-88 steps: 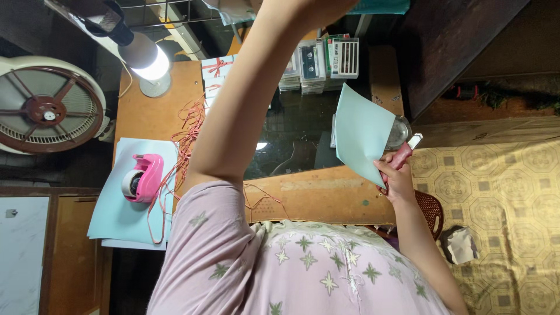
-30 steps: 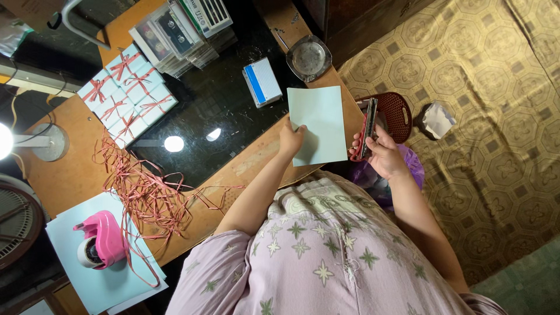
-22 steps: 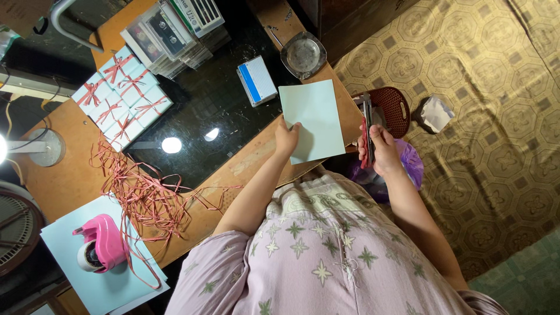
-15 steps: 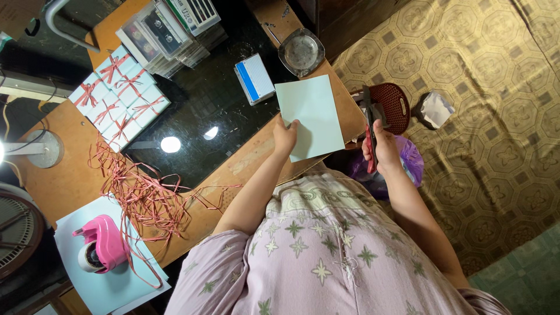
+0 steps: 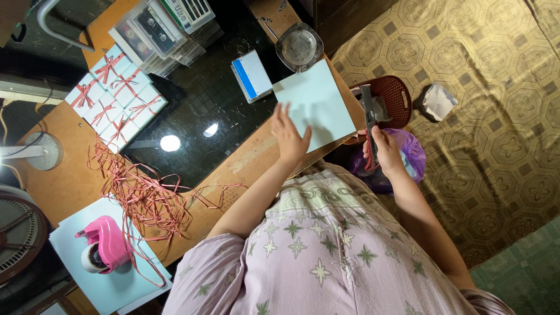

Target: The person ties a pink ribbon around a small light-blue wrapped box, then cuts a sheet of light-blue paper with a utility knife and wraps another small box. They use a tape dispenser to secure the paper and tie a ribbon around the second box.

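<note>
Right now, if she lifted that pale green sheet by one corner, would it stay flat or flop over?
The pale green sheet would probably droop some: it looks thin and lies flat on the desk. It is likely very light, since the left hand steadies it with spread fingers alone. One edge overhangs the desk's edge, so a small push might slide it off toward the brown basket.

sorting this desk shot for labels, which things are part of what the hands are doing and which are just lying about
In use:
left hand, flat on the pale green sheet of paper
right hand, gripping the red-handled cutter

Lying about:
pink tape dispenser
red ribbon strands
small ribbon-tied boxes
cassette cases
blue and white box
metal dish
brown basket
</note>
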